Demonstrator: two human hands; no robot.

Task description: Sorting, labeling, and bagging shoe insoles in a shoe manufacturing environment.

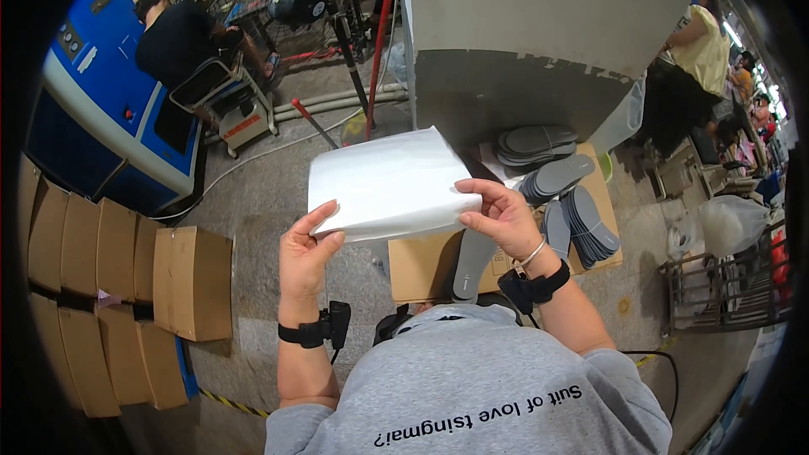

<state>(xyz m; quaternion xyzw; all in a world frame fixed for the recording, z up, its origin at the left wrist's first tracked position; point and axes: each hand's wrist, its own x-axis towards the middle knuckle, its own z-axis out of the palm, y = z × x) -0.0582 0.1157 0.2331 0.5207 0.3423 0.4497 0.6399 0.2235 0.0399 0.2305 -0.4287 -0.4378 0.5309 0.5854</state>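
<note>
A white sheet (388, 181), paper or thin plastic, is stretched out in front of me between both hands. My left hand (305, 246) pinches its near left corner between thumb and fingers. At the near right corner, my right hand (507, 217) grips it the same way. Below and right of the sheet, grey insoles lie on cardboard: a single insole (474, 265) close to my body, a banded stack (590, 227) farther right, and another bundle (535, 145) toward the wall. The sheet hides part of the floor and cardboard behind it.
Brown cartons (192, 282) are stacked at the left, below a blue machine (101, 59). One person (181, 38) sits beyond it; another person (704, 42) stands at the right. A grey partition (539, 25) rises ahead. A metal rack (716, 286) with plastic bags stands at the right.
</note>
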